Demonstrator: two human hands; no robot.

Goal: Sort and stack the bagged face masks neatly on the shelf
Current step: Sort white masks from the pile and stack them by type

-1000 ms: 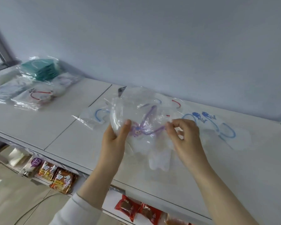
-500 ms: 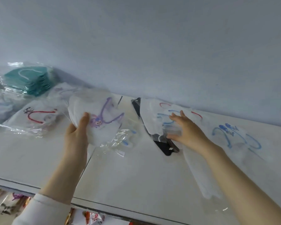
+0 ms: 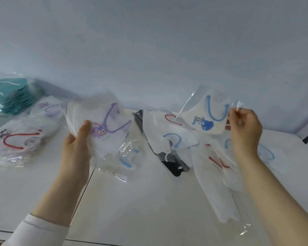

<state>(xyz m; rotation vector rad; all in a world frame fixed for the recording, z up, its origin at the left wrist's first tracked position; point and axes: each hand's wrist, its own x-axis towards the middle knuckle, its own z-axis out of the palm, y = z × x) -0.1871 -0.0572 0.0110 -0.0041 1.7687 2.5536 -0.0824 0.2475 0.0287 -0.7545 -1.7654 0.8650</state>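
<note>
My left hand [image 3: 76,144] grips a bagged white mask with purple ear loops [image 3: 103,128], held just above the white shelf [image 3: 140,201]. My right hand [image 3: 244,126] pinches the edge of a bagged mask with blue loops and a blue cartoon print [image 3: 206,118], lifted clear of the shelf. Under it lies a loose heap of bagged masks with blue and red loops [image 3: 176,139]. One bagged blue-loop mask [image 3: 126,160] lies beside my left wrist. At the left sit a bagged red-loop mask pile [image 3: 20,141] and a purple-loop pile [image 3: 48,107].
A bagged stack of teal masks [image 3: 9,93] stands at the far left against the pale wall. A black flat object [image 3: 172,164] lies partly under the heap. The shelf's front edge [image 3: 96,243] runs along the bottom of the view.
My right hand has lifted a blue-loop mask bag off the heap, where it lay flat before. My left hand still holds the purple-loop bag, now nearer the left piles.
</note>
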